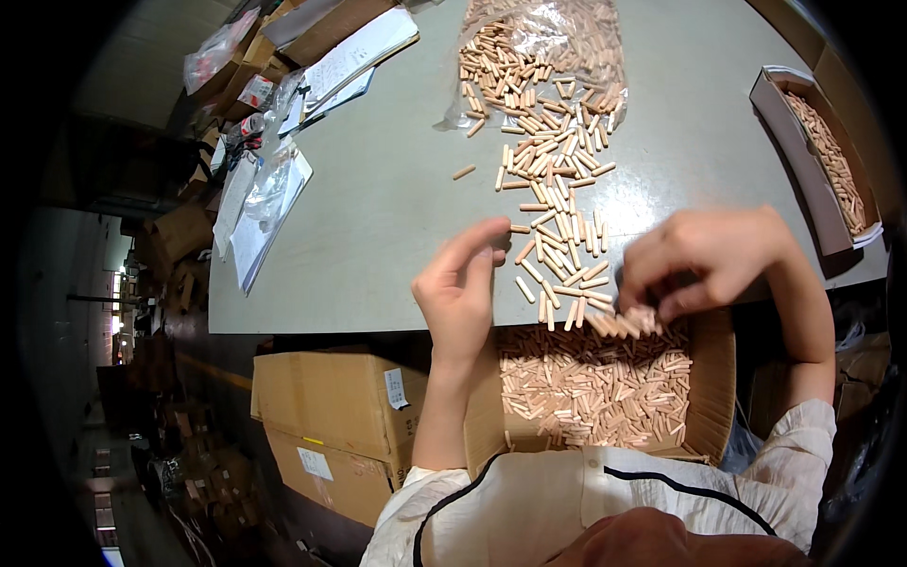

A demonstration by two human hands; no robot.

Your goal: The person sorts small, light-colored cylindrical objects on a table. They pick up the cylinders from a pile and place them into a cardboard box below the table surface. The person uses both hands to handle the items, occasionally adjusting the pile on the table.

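Observation:
Short wooden dowel pins lie scattered in a band down the middle of the grey table. My left hand rests at the band's left side, thumb and index finger apart, fingertips beside one dowel. On the other side, my right hand is curled and blurred by motion at the table's front edge. Below its fingertips a few smeared dowels pass over the edge; whether its fingers grip any is unclear. Directly beneath stands an open cardboard box with many dowels inside.
A clear plastic bag of dowels lies open at the far side. At right stands a long narrow carton of dowels. Papers and a clipboard lie at left. Closed cardboard boxes sit below the table's left front edge.

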